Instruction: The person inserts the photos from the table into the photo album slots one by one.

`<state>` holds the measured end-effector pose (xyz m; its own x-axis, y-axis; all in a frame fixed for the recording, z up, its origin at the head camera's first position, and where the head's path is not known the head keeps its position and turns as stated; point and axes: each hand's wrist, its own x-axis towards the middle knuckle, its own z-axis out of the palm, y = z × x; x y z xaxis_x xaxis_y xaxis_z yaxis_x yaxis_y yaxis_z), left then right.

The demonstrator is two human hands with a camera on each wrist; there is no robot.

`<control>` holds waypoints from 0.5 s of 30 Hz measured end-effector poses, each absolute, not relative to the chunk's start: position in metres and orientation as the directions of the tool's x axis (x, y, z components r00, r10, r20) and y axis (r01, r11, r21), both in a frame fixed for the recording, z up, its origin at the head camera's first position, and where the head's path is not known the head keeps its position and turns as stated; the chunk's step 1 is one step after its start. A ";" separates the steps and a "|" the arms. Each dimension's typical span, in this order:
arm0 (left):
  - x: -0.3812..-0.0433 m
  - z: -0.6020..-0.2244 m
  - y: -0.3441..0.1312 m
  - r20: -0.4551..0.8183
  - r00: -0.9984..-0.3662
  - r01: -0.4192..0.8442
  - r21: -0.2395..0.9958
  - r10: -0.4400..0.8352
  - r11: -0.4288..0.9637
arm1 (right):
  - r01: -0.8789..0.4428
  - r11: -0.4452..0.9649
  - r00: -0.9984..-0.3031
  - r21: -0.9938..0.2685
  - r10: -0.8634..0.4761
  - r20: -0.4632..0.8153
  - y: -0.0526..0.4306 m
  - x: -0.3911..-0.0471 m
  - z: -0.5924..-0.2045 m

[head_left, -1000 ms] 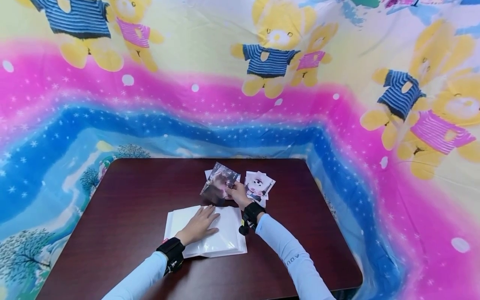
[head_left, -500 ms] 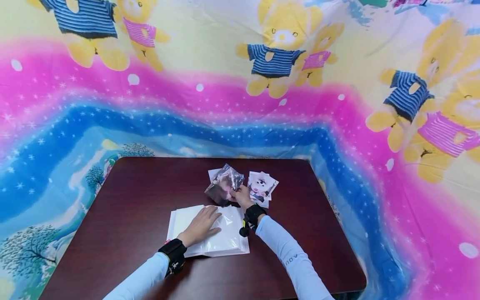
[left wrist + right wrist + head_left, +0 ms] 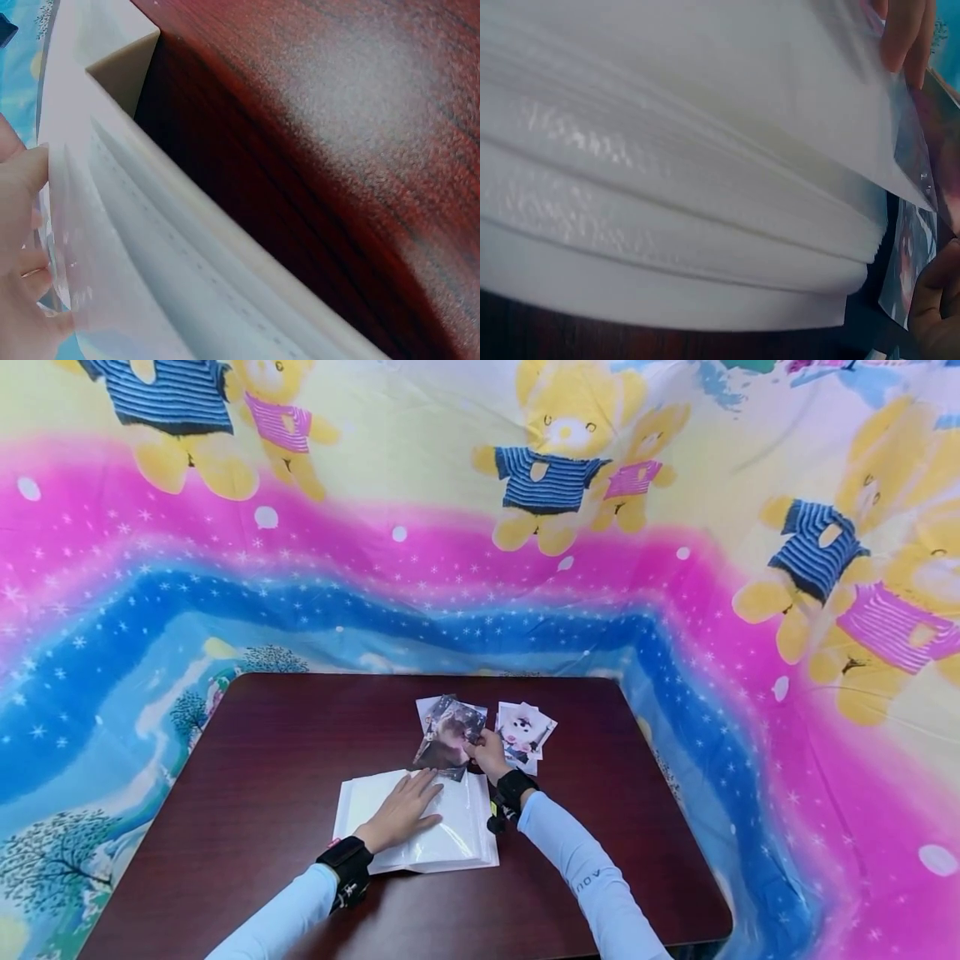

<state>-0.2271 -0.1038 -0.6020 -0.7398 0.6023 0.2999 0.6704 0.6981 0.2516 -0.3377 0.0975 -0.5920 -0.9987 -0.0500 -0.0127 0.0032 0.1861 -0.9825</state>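
An open photo album (image 3: pixel 453 839) with white pages and clear sleeves lies on the table. My left hand (image 3: pixel 400 814) rests on its page with the fingers spread, the fingertips near the far edge. My right hand (image 3: pixel 490 755) pinches the right side of a dark, pinkish photo (image 3: pixel 452 732) just beyond the album. The photo's near corner overlaps the page's far edge in the head view. In the right wrist view the clear sleeve (image 3: pixel 913 154) stands out at the page edge, close to the photo. Seen from the left wrist, the album's pages (image 3: pixel 127 225) fan up slightly from the cover.
Behind the held photo lie other photos (image 3: pixel 425 705), mostly covered. A second loose pile with a white toy dog picture (image 3: pixel 522 731) sits to its right. The dark wooden table (image 3: pixel 262 760) ends at a printed bear curtain (image 3: pixel 420 552).
The right hand has turned the photo and drawn it slightly toward the album, so its near corner now reaches the page's far edge. The left hand stays on the page.
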 end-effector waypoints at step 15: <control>-0.225 -0.603 -0.105 0.309 -0.714 0.698 0.244 0.628 0.674 | -0.329 0.571 -0.944 -0.752 -0.189 0.269 0.103 -0.343 -0.582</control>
<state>-0.2249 -0.1051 -0.6029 -0.7143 0.6277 0.3095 0.6977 0.6735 0.2441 -0.3434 0.1029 -0.5819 -0.9444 -0.1887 0.2692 -0.3286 0.5708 -0.7524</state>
